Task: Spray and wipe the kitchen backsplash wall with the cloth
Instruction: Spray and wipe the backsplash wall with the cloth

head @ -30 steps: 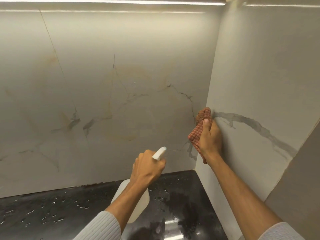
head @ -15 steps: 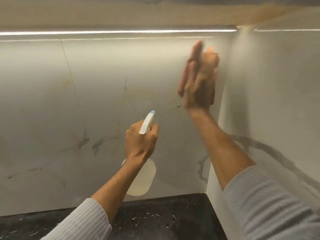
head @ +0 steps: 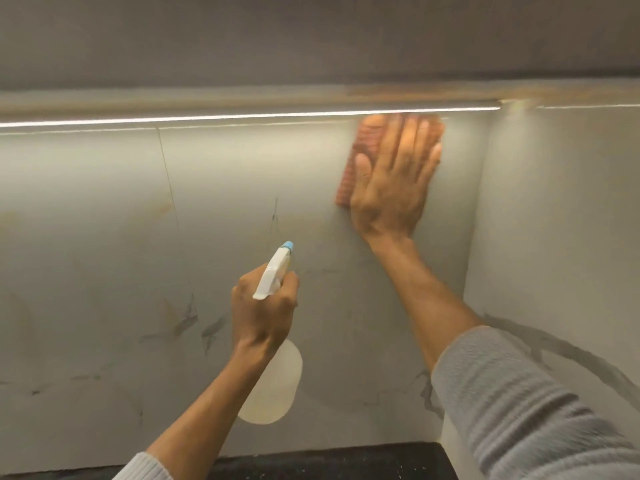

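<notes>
My right hand flat, fingers spread, pressing somewhat blurred orange cloth high on backsplash wall, left hand gripping spray bottle.

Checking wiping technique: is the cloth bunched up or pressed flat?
Flat: the cloth lies against the backsplash wall under the right hand, whose fingers are straight.

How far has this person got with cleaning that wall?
Partway, I'd say. Done: the dark counter is speckled, which suggests spraying has happened. In hand: the right hand presses the cloth flat on the backsplash wall just under the light strip, while the left hand holds the spray bottle. Left: yellowish marks on the left stretch look unwiped.
</notes>
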